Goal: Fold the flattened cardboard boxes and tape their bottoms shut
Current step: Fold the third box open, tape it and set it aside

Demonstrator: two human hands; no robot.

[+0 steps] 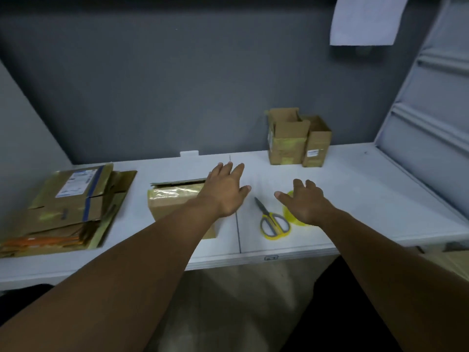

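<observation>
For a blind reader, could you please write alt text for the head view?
Over a white table, the open left hand hovers above a taped cardboard box, the open right hand above a yellow tape roll beside scissors. Flattened boxes lie far left; two upright boxes stand at the back.

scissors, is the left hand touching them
Apart. The head view shows a strip of bare white table between the left hand thumb and the blade tip of the scissors.

flat box stack (71,204) on table (368,189), far L | taped box (172,199) R of stack | scissors (271,219) R of box | tape roll (288,212) just R of scissors, partly under R hand (304,204) | 2 upright boxes (286,138) side by side, back R
</observation>
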